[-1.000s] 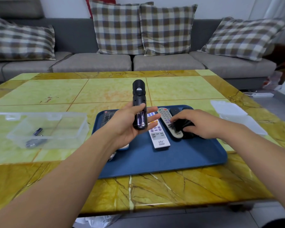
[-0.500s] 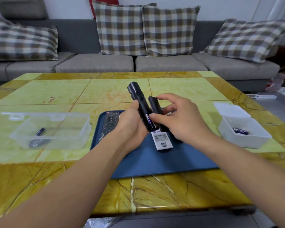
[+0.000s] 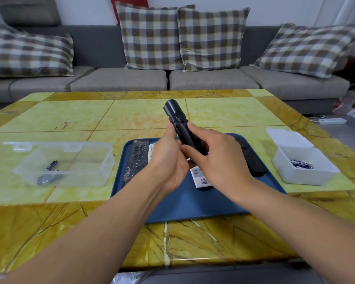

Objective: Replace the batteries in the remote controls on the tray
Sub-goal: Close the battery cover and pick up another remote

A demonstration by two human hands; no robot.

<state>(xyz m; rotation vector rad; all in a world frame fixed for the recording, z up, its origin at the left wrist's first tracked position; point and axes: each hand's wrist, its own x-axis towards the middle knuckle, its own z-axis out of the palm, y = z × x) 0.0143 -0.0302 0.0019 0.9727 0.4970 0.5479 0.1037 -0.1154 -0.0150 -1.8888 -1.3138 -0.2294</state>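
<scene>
I hold a slim black remote [image 3: 177, 120] tilted up above the blue tray [image 3: 193, 203]. My left hand [image 3: 168, 158] grips its lower part from the left. My right hand [image 3: 217, 158] wraps it from the right, thumb on its top face, covering the battery area. On the tray lie a long black remote [image 3: 138, 156] at the left, a white remote [image 3: 201, 178] partly under my hands, and a black remote [image 3: 252, 162] at the right.
A clear lidless box [image 3: 64, 162] with used batteries [image 3: 49, 171] sits left of the tray. A white box [image 3: 303, 167] holding blue batteries [image 3: 300, 165] sits to the right. The marble table [image 3: 70, 119] stands before a grey sofa [image 3: 121, 83].
My right hand took the black back cover off the tray, brought it to the remote and now clasps it against the remote; the exposed batteries are covered.
</scene>
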